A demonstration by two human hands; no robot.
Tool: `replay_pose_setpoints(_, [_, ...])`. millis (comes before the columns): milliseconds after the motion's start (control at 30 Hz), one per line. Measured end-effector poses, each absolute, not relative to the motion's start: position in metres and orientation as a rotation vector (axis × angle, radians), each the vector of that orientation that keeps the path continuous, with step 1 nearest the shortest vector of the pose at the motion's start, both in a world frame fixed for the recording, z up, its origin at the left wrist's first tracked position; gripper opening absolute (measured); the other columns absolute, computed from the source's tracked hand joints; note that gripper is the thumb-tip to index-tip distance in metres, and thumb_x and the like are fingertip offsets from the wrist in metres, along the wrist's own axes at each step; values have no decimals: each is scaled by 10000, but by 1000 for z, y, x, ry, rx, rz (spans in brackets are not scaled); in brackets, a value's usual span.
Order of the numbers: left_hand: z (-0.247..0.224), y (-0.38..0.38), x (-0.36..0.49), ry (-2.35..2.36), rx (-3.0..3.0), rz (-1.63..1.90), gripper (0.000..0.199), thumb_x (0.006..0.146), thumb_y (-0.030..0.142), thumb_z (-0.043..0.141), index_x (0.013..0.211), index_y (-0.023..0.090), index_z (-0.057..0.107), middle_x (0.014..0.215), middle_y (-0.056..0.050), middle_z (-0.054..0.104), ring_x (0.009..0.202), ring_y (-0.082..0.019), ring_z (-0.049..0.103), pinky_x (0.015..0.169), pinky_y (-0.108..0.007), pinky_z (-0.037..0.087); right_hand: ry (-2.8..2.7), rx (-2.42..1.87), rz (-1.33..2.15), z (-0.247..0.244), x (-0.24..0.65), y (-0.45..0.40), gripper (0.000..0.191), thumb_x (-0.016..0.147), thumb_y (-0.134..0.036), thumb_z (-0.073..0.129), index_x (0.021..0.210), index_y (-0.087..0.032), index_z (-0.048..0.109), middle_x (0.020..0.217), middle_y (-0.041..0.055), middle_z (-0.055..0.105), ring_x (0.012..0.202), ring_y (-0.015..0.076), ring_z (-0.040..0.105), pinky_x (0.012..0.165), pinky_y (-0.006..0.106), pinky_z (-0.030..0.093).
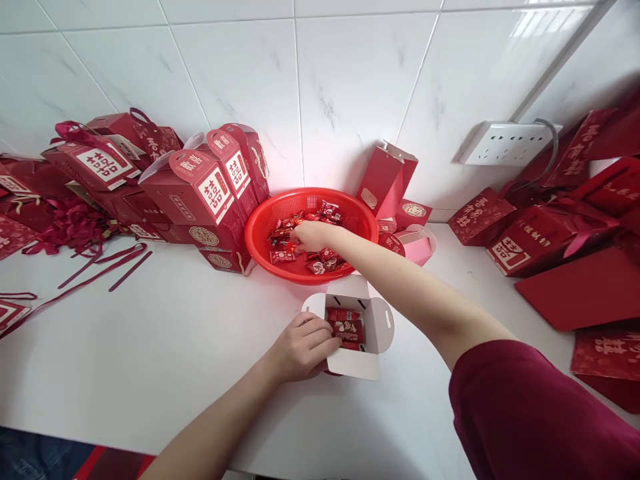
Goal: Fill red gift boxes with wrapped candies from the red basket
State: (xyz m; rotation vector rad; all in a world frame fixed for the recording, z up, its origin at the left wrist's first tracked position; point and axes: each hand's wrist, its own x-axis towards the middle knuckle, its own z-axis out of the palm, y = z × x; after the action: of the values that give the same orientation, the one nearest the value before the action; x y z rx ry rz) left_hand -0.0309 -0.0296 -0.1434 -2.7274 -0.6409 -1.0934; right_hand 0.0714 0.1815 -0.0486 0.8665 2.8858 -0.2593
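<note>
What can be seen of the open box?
The open box looks like cardboard: pale inside, a sliver of red outside, four flaps spread outward, the right one rounded and slotted. It stands mouth up on the white counter, in front of the red basket, with red packets inside. The left hand holds its left side.

Across the top of the frame, the wall tiles (350, 80) looked glazed and glossy, and the power strip (505, 143) at upper right was smooth white plastic. The colander (305, 202) at centre was shiny perforated plastic, its candies (283, 256) wrapped in glossy film. Below it, the open gift box (355, 365) showed matt white card inside. Ribbons (75, 223) at left had a satin sheen; the sleeve (530, 400) at lower right was matt cloth; the table (150, 347) looked smooth.
</note>
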Motion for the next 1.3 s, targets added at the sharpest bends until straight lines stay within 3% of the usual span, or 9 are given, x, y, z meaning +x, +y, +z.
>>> replay_pose_setpoints(133, [-146, -30, -30, -669, -2721, -1105, 186, 829, 100, 554, 987, 164, 627, 779, -25, 700, 808, -166, 654, 767, -337, 444, 3149, 933, -390, -19, 117, 139, 185, 958, -304, 526, 1012, -147, 610, 915, 59, 698, 820, 160, 627, 774, 265, 444])
replay_pose_setpoints(200, [-146, -30, -29, -679, -2720, -1100, 182, 831, 102, 551, 981, 166, 632, 783, -26, 701, 810, -169, 650, 762, -341, 443, 3373, 938, -1066, -13, 144, 106, 158, 937, -328, 576, 902, -174, 566, 855, 26, 670, 773, 144, 631, 742, 267, 479])
replay_pose_setpoints(300, [-146, -28, -28, -673, -2721, -1097, 166, 834, 111, 569, 977, 160, 636, 795, -37, 703, 817, -178, 652, 759, -347, 442, 3120, 974, -2299, -19, 178, 57, 202, 915, -378, 624, 933, -212, 510, 840, 4, 673, 740, 154, 692, 686, 288, 556])
replay_pose_setpoints(400, [-144, -27, -27, -671, -2727, -1083, 193, 828, 105, 563, 996, 162, 639, 821, -43, 711, 835, -188, 662, 769, -351, 451, 2724, 1148, -2839, -30, 201, 30, 268, 883, -364, 681, 1053, -231, 520, 867, 12, 724, 693, 150, 722, 648, 270, 588])
replay_pose_setpoints(667, [-144, -24, -23, -662, -2697, -1087, 245, 819, 71, 533, 1012, 169, 647, 818, -41, 720, 841, -196, 668, 782, -358, 470, 2333, 1218, -3304, -38, 216, 25, 315, 898, -243, 643, 1203, -234, 566, 1260, 71, 678, 1001, 182, 721, 844, 302, 608])
replay_pose_setpoints(767, [-144, -24, -22, -672, -2696, -1088, 222, 819, 73, 544, 993, 162, 648, 807, -46, 716, 835, -196, 662, 773, -357, 467, 1840, 1097, -3659, -33, 214, 21, 268, 958, -319, 517, 1208, -228, 549, 1358, 81, 615, 1142, 219, 664, 891, 375, 604])
replay_pose_setpoints(933, [-143, -24, -22, -687, -2696, -1113, 220, 817, 69, 544, 985, 168, 647, 808, -38, 718, 827, -189, 670, 771, -350, 470, 1180, 1066, -3968, -31, 209, 13, 391, 1005, -437, 341, 1207, -180, 554, 1358, 125, 598, 1270, 229, 575, 1051, 442, 513])
replay_pose_setpoints(1100, [-142, -23, -22, -694, -2700, -1103, 234, 830, 70, 530, 1003, 176, 645, 818, -32, 725, 827, -184, 675, 770, -349, 465, 1238, 952, -3935, -30, 205, 8, 398, 1014, -384, 325, 1201, -146, 584, 1386, 119, 587, 1314, 187, 534, 1143, 348, 416])
replay_pose_setpoints(1300, [-145, -23, -23, -690, -2722, -1097, 206, 828, 101, 580, 1013, 166, 643, 834, -37, 727, 838, -191, 678, 783, -354, 467, 1308, 726, -3898, -28, 205, 4, 449, 1037, -362, 281, 1222, -112, 605, 1347, 103, 627, 1314, 183, 534, 1182, 348, 346])
